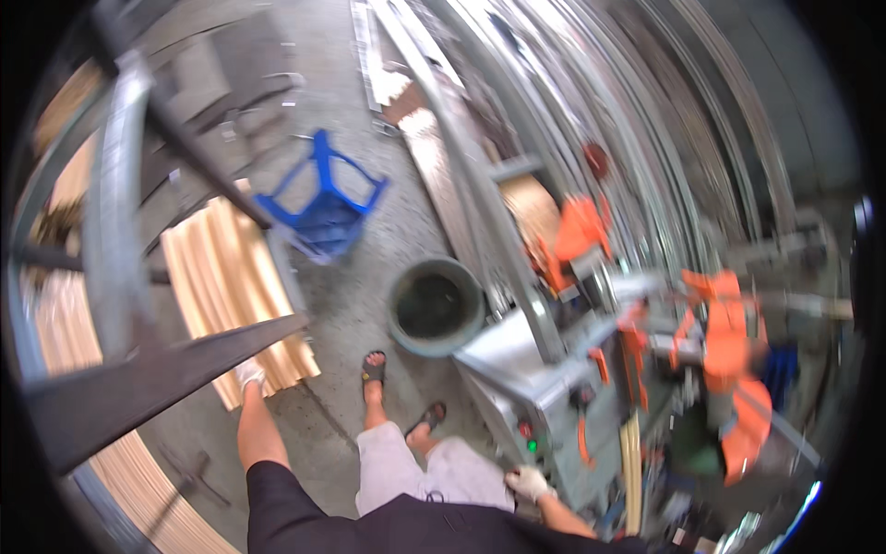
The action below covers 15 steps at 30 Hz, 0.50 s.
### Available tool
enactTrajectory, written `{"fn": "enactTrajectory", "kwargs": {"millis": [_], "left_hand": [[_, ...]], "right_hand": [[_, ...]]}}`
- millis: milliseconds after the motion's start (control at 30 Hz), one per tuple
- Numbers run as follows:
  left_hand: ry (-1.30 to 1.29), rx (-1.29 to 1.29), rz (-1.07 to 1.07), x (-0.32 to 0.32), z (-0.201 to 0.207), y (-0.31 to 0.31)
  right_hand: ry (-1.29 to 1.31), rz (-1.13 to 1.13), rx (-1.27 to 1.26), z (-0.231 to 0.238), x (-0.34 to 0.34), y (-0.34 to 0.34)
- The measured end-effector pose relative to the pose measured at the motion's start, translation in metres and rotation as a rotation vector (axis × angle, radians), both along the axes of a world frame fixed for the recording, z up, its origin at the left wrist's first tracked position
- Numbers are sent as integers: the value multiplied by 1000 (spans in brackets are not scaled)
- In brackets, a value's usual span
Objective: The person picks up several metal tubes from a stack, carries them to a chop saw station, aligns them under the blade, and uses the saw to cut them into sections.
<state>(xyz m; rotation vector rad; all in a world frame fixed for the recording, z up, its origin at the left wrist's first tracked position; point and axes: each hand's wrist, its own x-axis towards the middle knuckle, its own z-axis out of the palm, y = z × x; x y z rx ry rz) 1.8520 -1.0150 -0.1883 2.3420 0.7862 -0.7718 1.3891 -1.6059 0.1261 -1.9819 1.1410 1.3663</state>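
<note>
My left hand (249,373), in a white glove, reaches to the near end of a stack of long wood-coloured strips (221,268). A dark metal beam (175,365) crosses just above it, and its fingers are partly hidden and blurred. Low on the right, my right hand (529,483), also gloved, hangs beside my thigh next to a grey-green machine (581,434). Its fingers look curled; whether anything is inside them is hidden. A red knob (526,430) and a lit green button (532,446) sit on the machine just above that hand.
A round grey bin (436,307) stands on the floor ahead of my feet, with a blue plastic stool (323,203) beyond it. Orange guards (724,323) cover parts of the machine. Long metal profiles (591,83) fill the far right. More strips (148,489) lie at lower left.
</note>
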Motion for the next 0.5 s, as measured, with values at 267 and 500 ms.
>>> {"fn": "enactTrajectory", "kwargs": {"millis": [267, 500], "left_hand": [[322, 314, -794, -61, 51, -68], [112, -155, -1836, -144, 258, -410]], "right_hand": [[-188, -571, -100, 24, -70, 28], [-264, -1275, -93, 38, -181, 106]]}}
